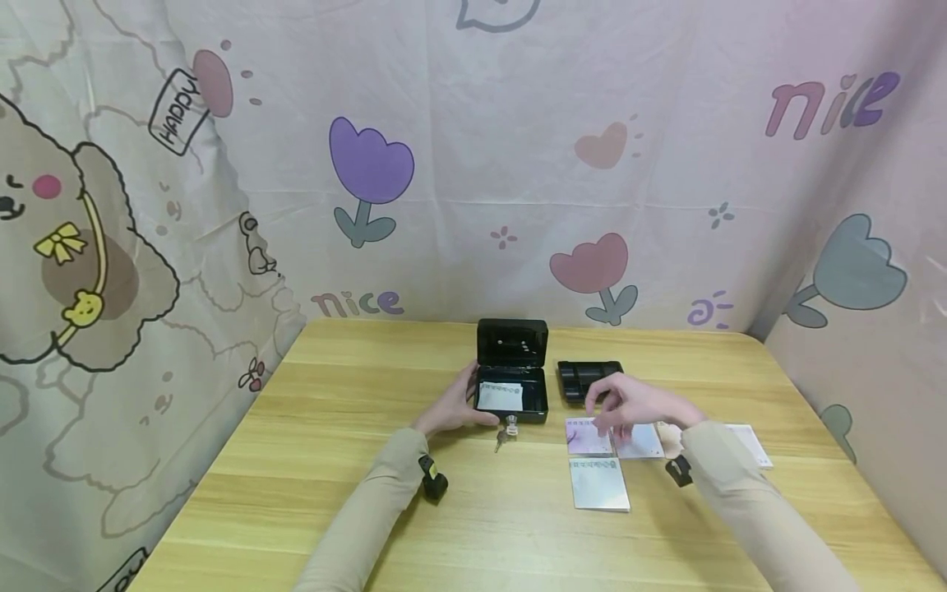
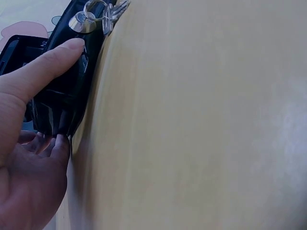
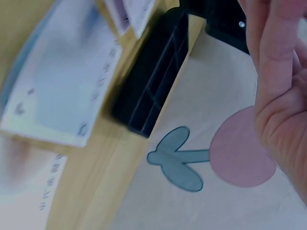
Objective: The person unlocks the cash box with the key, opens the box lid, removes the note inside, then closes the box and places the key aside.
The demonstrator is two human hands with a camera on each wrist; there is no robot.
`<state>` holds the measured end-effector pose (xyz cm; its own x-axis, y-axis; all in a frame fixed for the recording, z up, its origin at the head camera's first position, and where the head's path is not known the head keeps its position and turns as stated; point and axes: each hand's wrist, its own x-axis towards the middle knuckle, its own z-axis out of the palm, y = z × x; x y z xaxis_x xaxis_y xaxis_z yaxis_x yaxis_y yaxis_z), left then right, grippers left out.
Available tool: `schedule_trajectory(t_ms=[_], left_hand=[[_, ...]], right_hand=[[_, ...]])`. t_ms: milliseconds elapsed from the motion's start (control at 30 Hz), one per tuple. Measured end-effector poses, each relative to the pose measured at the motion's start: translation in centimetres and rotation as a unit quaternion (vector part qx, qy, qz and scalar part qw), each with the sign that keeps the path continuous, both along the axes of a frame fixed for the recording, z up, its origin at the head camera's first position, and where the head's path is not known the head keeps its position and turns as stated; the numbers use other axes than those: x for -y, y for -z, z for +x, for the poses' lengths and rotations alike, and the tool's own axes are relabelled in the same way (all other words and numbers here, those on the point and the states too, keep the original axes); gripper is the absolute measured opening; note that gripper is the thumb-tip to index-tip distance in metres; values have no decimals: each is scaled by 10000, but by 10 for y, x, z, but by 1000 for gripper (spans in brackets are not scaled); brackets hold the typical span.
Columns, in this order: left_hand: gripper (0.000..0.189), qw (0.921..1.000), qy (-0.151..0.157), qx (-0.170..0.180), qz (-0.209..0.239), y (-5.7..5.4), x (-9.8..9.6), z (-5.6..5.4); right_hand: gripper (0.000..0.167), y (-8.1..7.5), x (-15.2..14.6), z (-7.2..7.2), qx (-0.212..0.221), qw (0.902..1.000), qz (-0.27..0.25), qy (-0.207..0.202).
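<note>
My left hand (image 1: 455,407) grips the left side of a small black cash box (image 1: 535,396), its thumb along the front near the lock. The box lid (image 1: 512,349) stands upright, and a notepad (image 1: 501,396) lies inside. Keys on a ring (image 2: 108,17) hang from the lock (image 2: 81,23). My right hand (image 1: 635,401) hovers over the notepads with fingers bent downward, its fingertips close by the purple notepad (image 1: 580,440). A pale blue notepad (image 1: 642,445) lies under that hand. Nothing shows between its fingers; the fingertips are outside the right wrist view.
A black compartment tray (image 1: 579,378) sits right of the box. A pale green notepad (image 1: 599,487) lies nearest me. A pinkish notepad (image 1: 670,441) and a white one (image 1: 752,446) lie partly behind my right sleeve. Patterned cloth (image 1: 473,189) hangs behind the wooden table (image 1: 333,460).
</note>
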<state>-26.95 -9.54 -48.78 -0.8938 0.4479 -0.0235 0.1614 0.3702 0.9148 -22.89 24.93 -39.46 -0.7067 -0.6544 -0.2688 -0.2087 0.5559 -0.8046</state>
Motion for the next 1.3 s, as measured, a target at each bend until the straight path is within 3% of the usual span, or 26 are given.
schedule_trajectory(t_ms=[267,600,800,1300], left_hand=[[124,10000,-1,-18,-25,-1,1,0],[122,10000,16,-97,12,4,0,-1],[120,9995,127,-150,243,3,0,-2],[118,9996,157,-53,241,-1,0,0]], right_hand=[[22,-5,23,-18,-322,9992,-234,-89],[24,2,50,-40,-1124,9923,-403,-333],[23,9,68,-50,-1454,9887,-321,-181],[26,28,106,-66,-1171,9922,-429,13]])
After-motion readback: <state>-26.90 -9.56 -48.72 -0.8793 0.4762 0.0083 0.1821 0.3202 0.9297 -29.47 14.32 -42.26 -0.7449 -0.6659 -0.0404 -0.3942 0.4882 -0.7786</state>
